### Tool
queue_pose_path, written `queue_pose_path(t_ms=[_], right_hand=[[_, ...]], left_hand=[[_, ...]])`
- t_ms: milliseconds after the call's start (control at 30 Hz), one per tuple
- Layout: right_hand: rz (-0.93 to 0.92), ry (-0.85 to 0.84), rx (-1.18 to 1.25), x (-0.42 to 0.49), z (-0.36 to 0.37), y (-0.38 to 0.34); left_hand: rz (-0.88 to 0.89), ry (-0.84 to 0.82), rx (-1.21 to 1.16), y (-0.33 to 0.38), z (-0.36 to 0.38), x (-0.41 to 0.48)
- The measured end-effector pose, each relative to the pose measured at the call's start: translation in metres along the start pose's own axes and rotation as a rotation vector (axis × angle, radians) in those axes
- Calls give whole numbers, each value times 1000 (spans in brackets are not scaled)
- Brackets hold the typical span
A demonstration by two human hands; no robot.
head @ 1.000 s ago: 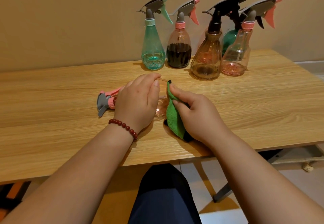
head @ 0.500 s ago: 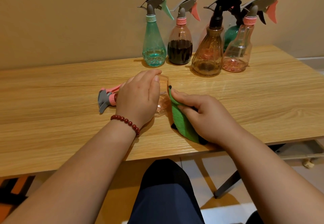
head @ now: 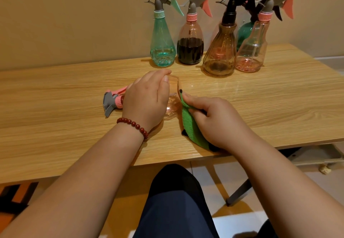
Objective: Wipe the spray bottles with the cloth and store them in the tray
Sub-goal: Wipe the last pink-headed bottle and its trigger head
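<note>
Bottles are recorded in two places on the wooden table (head: 55,107). The lying bottle (head: 174,105), clear pink, is set on its side with its grey-and-pink trigger head pointing left and its base pointing right. Most of its body is covered by the left hand (head: 147,100), whose fingers are curved over the top and hold it down. A red bead bracelet (head: 133,124) is worn on that wrist. A green cloth (head: 189,126) is pressed against the base of the lying bottle by the right hand (head: 214,120). The cloth is gripped between curled fingers and thumb, and its lower end trails on the table on the near side of the lying bottle. Beyond the lying bottle, well apart from it and close to the wall, five upright bottles are lined up: a teal bottle (head: 162,40), a bottle with dark liquid (head: 190,47), an amber bottle (head: 220,51) with a black head, a pale pink bottle (head: 251,51), and a dark green bottle (head: 243,33) partly hidden behind the last two.
</note>
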State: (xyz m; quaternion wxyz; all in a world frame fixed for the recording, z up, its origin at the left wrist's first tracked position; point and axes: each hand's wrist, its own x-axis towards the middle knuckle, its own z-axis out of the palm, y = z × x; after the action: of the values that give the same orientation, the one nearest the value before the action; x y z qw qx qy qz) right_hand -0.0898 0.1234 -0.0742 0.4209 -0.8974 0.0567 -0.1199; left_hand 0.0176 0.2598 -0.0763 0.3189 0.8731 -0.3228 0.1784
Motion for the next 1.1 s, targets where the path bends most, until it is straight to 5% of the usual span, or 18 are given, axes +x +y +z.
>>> queue_pose_path(t_ms=[200,767,1100], right_hand=[[-52,112,211,0,3,-13],[-108,-70,-2,-7,-5,-3],[76,15,77,18,0,-7]], left_hand=[[4,-10,-3,-2,0,0],[1,8,-12,-2,-1,0],[2,7,-5,-4,-1,0]])
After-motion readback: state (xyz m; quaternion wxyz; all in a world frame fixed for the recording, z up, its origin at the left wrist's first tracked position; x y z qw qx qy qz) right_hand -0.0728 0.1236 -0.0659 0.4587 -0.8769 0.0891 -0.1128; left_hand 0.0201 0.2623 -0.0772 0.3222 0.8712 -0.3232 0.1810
